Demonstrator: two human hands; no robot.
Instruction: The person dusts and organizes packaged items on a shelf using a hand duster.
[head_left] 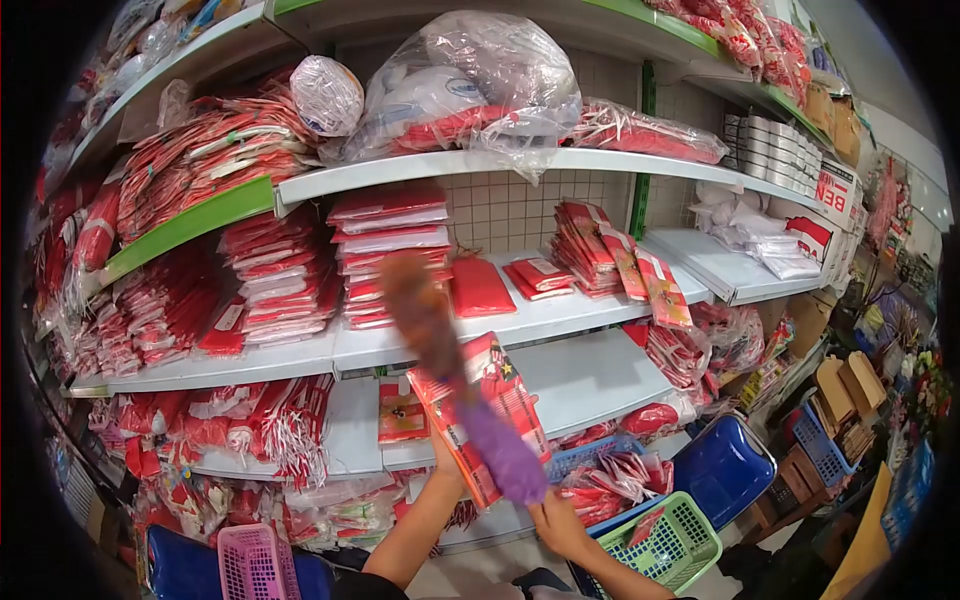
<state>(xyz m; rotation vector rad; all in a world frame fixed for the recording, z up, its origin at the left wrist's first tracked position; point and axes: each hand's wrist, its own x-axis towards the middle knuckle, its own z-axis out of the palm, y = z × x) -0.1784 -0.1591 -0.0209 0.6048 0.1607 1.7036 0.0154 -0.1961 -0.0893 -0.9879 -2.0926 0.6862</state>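
Note:
My left hand (446, 458) is closed on the lower left edge of a flat red packet (512, 392) with a printed front and a yellow star, its fingers partly hidden behind it. My right hand (555, 520) grips the lower end of a fluffy duster (500, 445), purple near the hand and brown towards the tip. Smeared by motion, the duster slants up and left across the front of the packet. Behind the packet's left side, a smaller red packet (402, 412) lies on the lower shelf.
Stacks of red and white packets (392, 250) fill the middle shelf (520, 322). Large clear plastic bags (470, 80) sit above. Below on the right stand a green basket (690, 550), a blue chair or stool (725, 470) and crates. A pink basket (255, 562) is at lower left.

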